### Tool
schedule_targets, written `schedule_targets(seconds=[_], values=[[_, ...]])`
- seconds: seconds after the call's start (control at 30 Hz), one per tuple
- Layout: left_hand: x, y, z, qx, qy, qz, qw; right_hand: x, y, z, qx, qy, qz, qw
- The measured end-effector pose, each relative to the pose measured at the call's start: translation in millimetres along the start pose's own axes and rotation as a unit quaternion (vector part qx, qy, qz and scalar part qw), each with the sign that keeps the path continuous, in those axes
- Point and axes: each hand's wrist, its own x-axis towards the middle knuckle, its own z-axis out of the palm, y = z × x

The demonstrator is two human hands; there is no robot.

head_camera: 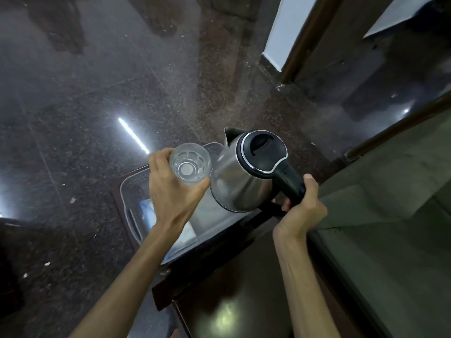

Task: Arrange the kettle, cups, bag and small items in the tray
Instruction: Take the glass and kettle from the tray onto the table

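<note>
A steel kettle with a black lid and black handle hangs tilted over the right part of a grey tray. My right hand grips its handle. My left hand holds a clear glass cup upright above the tray, close to the kettle's left side. In the tray, under my left arm, lies something light blue and white, mostly hidden.
The tray rests on a dark wooden stand that juts over a dark speckled polished floor. A greenish-grey upholstered surface fills the right side. A door frame and white wall stand at the far top right.
</note>
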Motion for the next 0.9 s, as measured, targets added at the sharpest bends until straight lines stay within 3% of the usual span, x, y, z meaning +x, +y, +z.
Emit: schedule_targets(seconds=[0.4,0.57,0.9], values=[[-167.6,90.3,51.7,-0.061,-0.141,0.041,0.987,0.6,-66.5,-221.6,-0.060,0.044,-0.119,0.990],[-260.6,120.8,70.5,-0.053,-0.217,0.032,0.974,-7.2,-79.0,-329.7,-0.117,0.068,-0.140,0.981],[-413.2,147.0,93.0,-0.021,-0.346,0.103,0.932,-30.1,-93.5,-489.9,-0.268,0.141,-0.135,0.944]])
